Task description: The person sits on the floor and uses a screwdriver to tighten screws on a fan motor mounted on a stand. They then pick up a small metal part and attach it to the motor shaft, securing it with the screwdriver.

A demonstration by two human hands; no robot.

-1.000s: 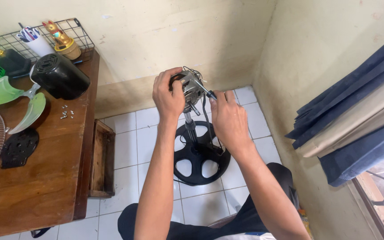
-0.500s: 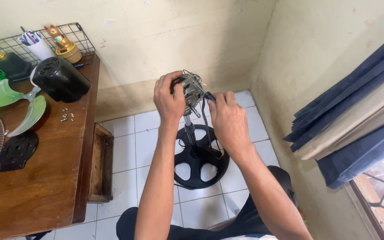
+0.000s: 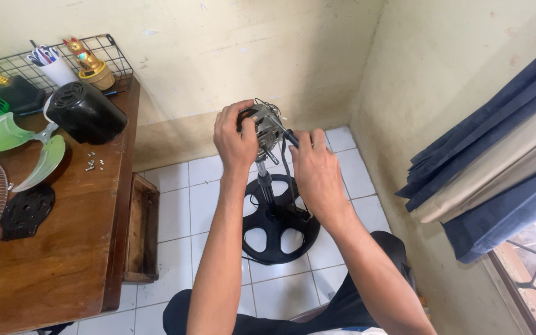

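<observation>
Fan motor (image 3: 267, 127) on black stand (image 3: 274, 223), left hand (image 3: 236, 139) wrapped around it at 9 o'clock, right hand (image 3: 317, 174) gripping dark tool (image 3: 290, 136) at 3 o'clock

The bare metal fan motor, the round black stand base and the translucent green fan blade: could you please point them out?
bare metal fan motor (image 3: 267, 126), head view, on its metal casing.
round black stand base (image 3: 278, 231), head view, on a spoke.
translucent green fan blade (image 3: 1, 133), head view, on one paddle.
</observation>
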